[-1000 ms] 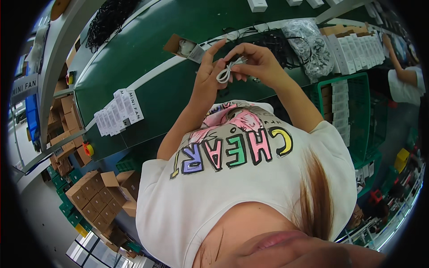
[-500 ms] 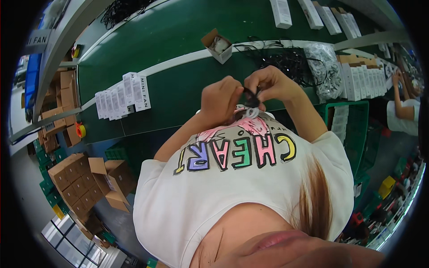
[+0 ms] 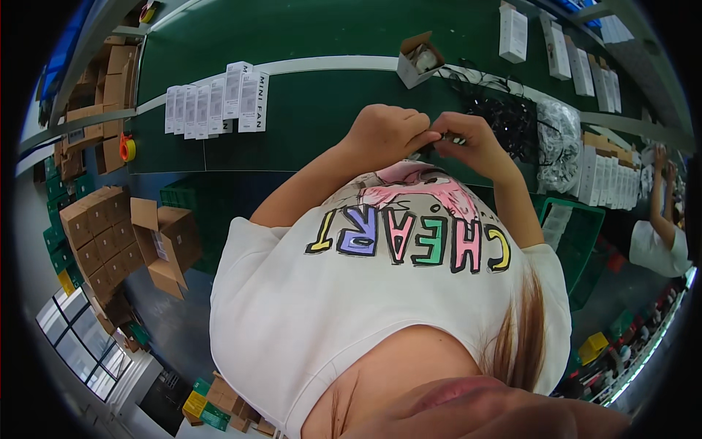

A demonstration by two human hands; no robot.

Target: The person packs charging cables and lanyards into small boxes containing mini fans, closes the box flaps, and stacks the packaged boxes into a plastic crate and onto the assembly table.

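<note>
My left hand (image 3: 387, 133) and my right hand (image 3: 474, 143) meet in front of my chest at the near edge of the green table. Both are closed, fingertips pinching a short dark piece of black cord (image 3: 455, 139) between them. Most of the cord is hidden by the fingers. Just beyond the hands stands a small open white box (image 3: 415, 74) with a whitish, wrapped item inside. To the right of the box lies a tangled heap of black cords (image 3: 504, 121), nearest to my right hand.
White cartons (image 3: 213, 106) stand in a row at the left. Right of the cords are clear plastic bags (image 3: 559, 143) and more white boxes (image 3: 610, 179). A green crate (image 3: 585, 271) stands at my right, an open brown carton (image 3: 175, 238) at lower left. Another person's arm (image 3: 662, 208) shows far right.
The view has swung, so the table things sit further right and higher. My hands have drawn closer together, and the black cord and its pale loop are now mostly covered.
</note>
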